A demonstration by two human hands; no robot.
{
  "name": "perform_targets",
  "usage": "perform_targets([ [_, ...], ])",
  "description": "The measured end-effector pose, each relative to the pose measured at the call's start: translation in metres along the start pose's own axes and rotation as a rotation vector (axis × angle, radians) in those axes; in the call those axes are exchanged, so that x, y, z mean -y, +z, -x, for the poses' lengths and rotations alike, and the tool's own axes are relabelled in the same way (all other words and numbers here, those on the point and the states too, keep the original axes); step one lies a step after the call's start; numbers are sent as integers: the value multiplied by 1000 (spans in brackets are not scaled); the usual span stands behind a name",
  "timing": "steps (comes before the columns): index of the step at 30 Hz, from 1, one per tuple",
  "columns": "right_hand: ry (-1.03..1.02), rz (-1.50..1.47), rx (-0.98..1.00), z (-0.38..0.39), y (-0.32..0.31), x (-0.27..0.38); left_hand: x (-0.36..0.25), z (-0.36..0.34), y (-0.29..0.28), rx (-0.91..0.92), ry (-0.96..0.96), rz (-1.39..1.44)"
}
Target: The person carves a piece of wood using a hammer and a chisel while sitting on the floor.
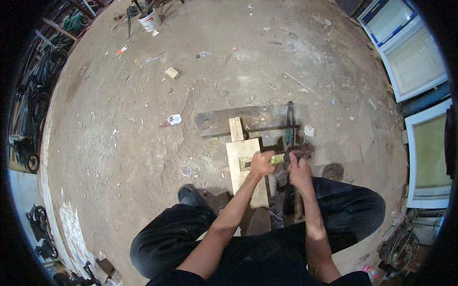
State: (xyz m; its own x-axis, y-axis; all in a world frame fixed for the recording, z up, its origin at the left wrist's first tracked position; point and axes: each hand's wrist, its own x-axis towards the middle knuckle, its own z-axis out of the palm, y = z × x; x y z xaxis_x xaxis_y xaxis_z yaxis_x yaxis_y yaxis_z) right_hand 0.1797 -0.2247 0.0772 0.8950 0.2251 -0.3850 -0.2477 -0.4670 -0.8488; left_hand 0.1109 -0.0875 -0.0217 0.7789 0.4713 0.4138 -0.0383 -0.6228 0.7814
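Note:
My left hand (pixel 262 164) is closed round the yellow-green handle of a chisel (pixel 277 159), whose metal blade rests at a rectangular cut in a pale wooden board (pixel 260 190). My right hand (pixel 299 174) grips a hammer (pixel 298 205), its head beside the butt of the chisel handle. The board lies lengthwise between my legs, with a narrow pale wooden piece (pixel 235 126) at its far end on a dark weathered plank (pixel 212 121). Long pincers (pixel 289 119) with green on one handle lie across that plank, beyond my right hand.
A small wood block (pixel 172 73), scattered scraps and a white bucket (pixel 149 20) are farther out on the concrete floor (pixel 119 157). Piled metal and vehicle parts (pixel 31 114) line the left side. White-framed glazed panels (pixel 415 62) stand along the right.

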Motion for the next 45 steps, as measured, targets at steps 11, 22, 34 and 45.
perform_targets([
  [11, 136, -159, 133, 15, 11, 17, 5, 4, -1, 14, -10, 29],
  [22, 83, -426, 28, 20, -22, 33, 4, 7, 3, 49, -11, -23],
  [34, -209, -815, -42, 33, -16, 46, -1, 3, 0, 45, -14, -25],
  [45, 177, -488, -8, 23, 1, 14, 7, 13, 6, 77, 35, -57],
])
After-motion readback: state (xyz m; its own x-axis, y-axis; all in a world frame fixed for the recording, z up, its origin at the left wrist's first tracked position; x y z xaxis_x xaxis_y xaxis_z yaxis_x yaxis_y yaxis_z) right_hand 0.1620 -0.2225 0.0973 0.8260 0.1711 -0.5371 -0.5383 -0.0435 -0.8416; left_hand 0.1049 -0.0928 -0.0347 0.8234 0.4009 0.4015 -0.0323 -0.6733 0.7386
